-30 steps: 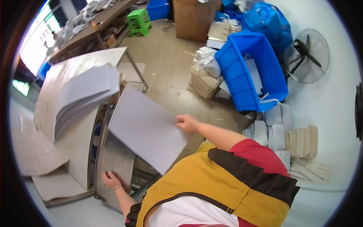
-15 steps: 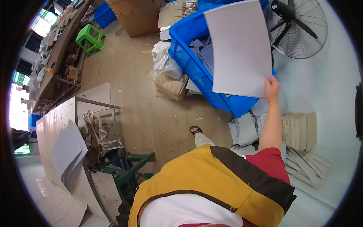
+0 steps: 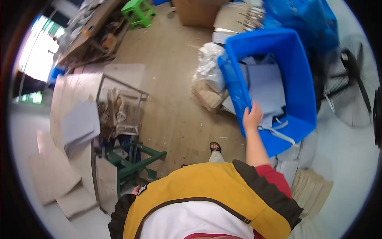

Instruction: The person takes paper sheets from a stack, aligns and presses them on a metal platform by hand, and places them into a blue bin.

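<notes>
inside the bin (image 3: 300,75) lie sheets (image 3: 267,85), with a strap (image 3: 280,135) at its near end. the right hand (image 3: 253,115) is at the bin's left rim. just left of the bin, a plastic bag (image 3: 211,65) sits on a stack (image 3: 205,95). behind the bin are a carton (image 3: 199,12), towards the left, and large bags (image 3: 306,20), towards the right. a fan (image 3: 350,69) is to the bin's right. before the bin, slightly right, is another stack (image 3: 312,189). well left of the bin stands a table (image 3: 75,87) with loose sheets (image 3: 81,119) on it; a stool (image 3: 137,14) is left and behind.
</notes>
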Demonstrator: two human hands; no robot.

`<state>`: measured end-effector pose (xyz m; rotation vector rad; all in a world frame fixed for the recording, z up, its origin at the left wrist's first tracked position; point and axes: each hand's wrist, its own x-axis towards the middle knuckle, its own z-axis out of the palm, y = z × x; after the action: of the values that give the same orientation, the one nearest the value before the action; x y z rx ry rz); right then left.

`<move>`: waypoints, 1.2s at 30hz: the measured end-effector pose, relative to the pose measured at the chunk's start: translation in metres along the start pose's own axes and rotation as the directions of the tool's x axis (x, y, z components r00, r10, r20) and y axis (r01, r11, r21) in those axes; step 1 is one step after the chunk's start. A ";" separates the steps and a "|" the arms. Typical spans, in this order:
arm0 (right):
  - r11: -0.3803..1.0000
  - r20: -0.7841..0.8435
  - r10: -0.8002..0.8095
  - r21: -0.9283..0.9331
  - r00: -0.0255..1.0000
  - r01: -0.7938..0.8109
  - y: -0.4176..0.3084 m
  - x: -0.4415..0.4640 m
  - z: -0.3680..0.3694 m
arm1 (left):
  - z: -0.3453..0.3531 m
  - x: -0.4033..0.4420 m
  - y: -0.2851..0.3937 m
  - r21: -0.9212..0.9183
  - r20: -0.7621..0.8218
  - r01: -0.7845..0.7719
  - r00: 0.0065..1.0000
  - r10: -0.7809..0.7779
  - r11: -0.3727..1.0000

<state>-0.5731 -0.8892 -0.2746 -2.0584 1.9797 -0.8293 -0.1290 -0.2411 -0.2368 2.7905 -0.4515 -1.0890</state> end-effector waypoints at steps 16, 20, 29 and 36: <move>0.520 0.717 -0.678 0.622 -0.160 0.585 -0.186 -0.122 0.130 | -0.128 -0.040 0.084 -0.377 -0.869 -0.477 0.478 -0.125 0.794; 0.813 0.810 -0.481 0.270 0.334 0.516 -0.309 -0.111 0.109 | -0.161 0.010 0.019 -0.232 -0.932 -0.180 0.324 -0.165 0.956; 0.147 0.207 -0.978 0.571 0.031 0.807 -0.660 -0.236 0.156 | -0.154 0.016 0.012 -0.193 -0.748 0.062 0.637 -0.187 0.979; 0.009 0.174 -0.980 0.504 -0.092 0.863 -0.831 -0.305 0.229 | -0.153 0.013 0.005 -0.227 -0.762 0.060 0.610 -0.216 0.972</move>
<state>0.2717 -0.5663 -0.1454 -2.8771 -0.2701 -0.4272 -0.0177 -0.2504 -0.1310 2.7957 -0.0144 0.1752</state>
